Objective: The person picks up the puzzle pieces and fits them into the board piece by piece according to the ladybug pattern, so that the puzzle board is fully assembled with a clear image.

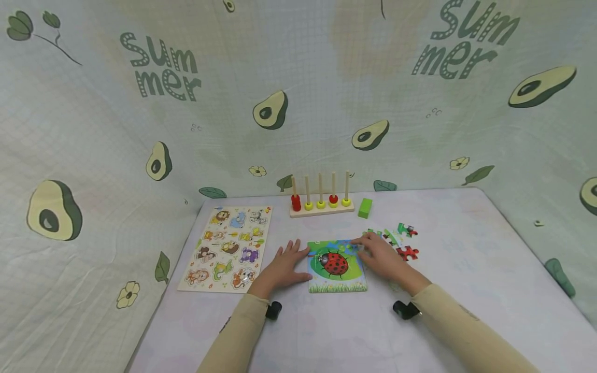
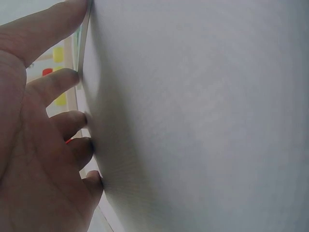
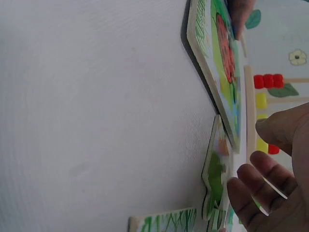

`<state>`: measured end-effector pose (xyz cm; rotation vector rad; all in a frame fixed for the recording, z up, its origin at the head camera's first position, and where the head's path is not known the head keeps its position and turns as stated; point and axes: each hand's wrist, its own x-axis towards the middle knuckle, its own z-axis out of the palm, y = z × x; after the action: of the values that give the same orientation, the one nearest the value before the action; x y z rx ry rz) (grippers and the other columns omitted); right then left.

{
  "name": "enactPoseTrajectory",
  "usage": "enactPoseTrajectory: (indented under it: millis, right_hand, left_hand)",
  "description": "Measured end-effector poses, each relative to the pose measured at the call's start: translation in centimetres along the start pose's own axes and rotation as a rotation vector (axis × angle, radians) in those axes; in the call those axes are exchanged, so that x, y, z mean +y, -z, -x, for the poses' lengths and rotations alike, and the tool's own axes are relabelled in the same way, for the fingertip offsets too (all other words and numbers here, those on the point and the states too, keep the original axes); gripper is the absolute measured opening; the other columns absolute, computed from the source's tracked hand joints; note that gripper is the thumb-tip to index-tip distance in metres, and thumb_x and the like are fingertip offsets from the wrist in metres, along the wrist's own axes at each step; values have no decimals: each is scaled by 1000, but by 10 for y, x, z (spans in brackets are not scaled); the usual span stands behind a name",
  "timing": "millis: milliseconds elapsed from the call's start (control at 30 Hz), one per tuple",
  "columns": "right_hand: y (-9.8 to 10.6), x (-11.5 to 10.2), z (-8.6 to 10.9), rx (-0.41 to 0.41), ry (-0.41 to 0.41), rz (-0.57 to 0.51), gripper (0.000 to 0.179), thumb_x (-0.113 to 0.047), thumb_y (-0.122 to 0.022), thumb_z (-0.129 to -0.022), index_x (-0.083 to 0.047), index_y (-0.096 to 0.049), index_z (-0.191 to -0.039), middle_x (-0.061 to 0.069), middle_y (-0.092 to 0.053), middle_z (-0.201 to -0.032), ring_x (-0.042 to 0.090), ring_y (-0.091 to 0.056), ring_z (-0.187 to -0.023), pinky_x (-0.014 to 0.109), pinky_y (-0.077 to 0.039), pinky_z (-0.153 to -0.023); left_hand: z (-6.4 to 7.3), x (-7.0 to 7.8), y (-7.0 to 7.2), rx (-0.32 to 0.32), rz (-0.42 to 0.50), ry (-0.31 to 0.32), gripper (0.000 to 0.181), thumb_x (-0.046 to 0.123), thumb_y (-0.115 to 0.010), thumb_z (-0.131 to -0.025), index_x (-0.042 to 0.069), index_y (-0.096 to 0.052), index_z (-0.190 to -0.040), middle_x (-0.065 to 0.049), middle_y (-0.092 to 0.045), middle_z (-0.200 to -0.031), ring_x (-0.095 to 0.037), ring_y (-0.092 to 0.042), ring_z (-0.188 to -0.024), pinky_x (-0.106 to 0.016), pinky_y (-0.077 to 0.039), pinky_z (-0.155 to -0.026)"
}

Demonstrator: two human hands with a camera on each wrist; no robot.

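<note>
A square ladybug puzzle (image 1: pixel 338 280) lies flat on the bench (image 1: pixel 448 321) between a person's two hands, its red, black-spotted bug on a green leaf with a strip of grass along the near edge. The left hand (image 1: pixel 285 267) is at the puzzle's left side, palm down, fingers spread apart, with the thumb and forefinger at that edge. The right hand (image 1: pixel 382 258) reaches to the far right corner, its forefinger stretched over the blue part there; its thumb and fingers stand apart, and whether the fingertips press on the surface I cannot tell.

Loose puzzle pieces lie near the right hand, some partly hidden by it: a red piece (image 1: pixel 408 253) just beside the hand, and a green and red piece (image 1: pixel 407 229) farther back. In the right wrist view, a grass-printed piece (image 3: pixel 166 221) lies flat, apart from the puzzle.

To the left lies a board of animal pictures (image 1: pixel 228 248), its near right corner next to the left wrist. Behind the puzzle stands a wooden bead rack (image 1: pixel 322 211) with five upright pegs: red beads on the leftmost, red over yellow on the fourth, yellow on the others. A green block (image 1: pixel 365 207) lies just right of the rack. A cloth (image 1: pixel 317 67) printed with avocados and "summer" hangs behind.
</note>
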<state>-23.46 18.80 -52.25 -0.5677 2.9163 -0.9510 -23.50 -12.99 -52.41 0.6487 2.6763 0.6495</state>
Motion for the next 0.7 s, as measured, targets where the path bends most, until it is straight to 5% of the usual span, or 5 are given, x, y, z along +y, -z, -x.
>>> enactPoseTrajectory:
  millis: [700]
  right_hand:
    - [21,30,-4,53,-113,81,38,-17,-62,-101,-4,-62,-137,20,-55,-130,38,-54,-120,59,-47,-100]
  left_hand:
    - [-1,-2,-1,-4,-11,3,80,49,-71,-92,17,-39,-158,-16,-18,-168,-34,-7,-156,-52,-4,-126]
